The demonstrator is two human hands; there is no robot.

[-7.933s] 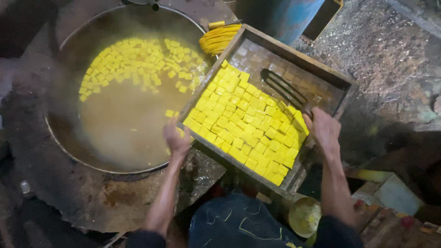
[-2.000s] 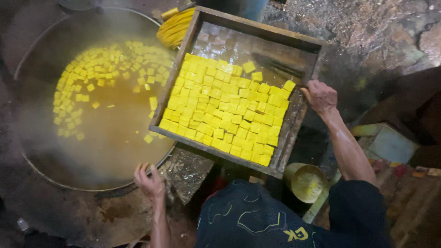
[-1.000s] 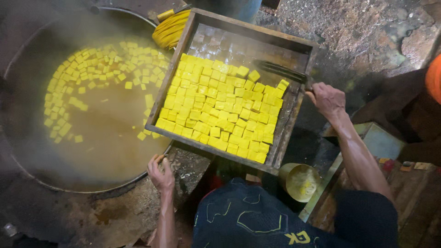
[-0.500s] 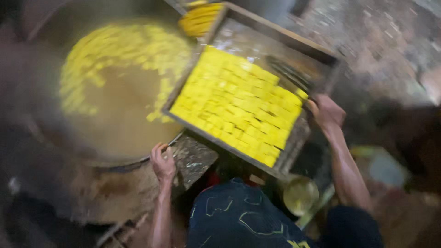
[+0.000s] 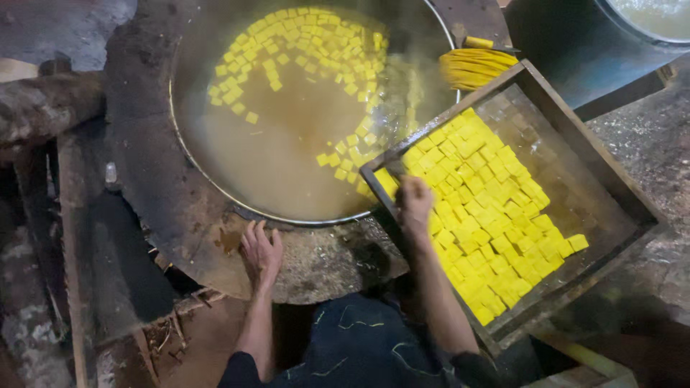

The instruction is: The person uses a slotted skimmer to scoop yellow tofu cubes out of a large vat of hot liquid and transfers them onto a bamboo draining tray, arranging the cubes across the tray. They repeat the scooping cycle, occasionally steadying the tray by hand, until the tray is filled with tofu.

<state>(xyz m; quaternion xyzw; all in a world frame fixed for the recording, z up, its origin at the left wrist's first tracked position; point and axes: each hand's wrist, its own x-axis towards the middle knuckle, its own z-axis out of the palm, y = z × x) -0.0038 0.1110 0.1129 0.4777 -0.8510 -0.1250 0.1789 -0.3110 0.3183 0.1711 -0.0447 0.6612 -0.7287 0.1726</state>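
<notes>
My left hand [image 5: 261, 248] lay flat on the stove [image 5: 316, 262] for balance; right hand [image 5: 415, 201] pressed the cubes [image 5: 489, 215] in the tilted tray [image 5: 618, 194], grip unclear.

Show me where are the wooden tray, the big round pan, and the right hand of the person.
wooden tray [image 5: 600, 169]: head view, on its far right wall.
big round pan [image 5: 188, 154]: head view, on its left metal rim.
right hand [image 5: 415, 201]: head view, on the back of the hand.

A tray [image 5: 601, 171] of cubes [image 5: 496, 215] lies right of the pan [image 5: 215, 179], overlapping its rim.
</notes>
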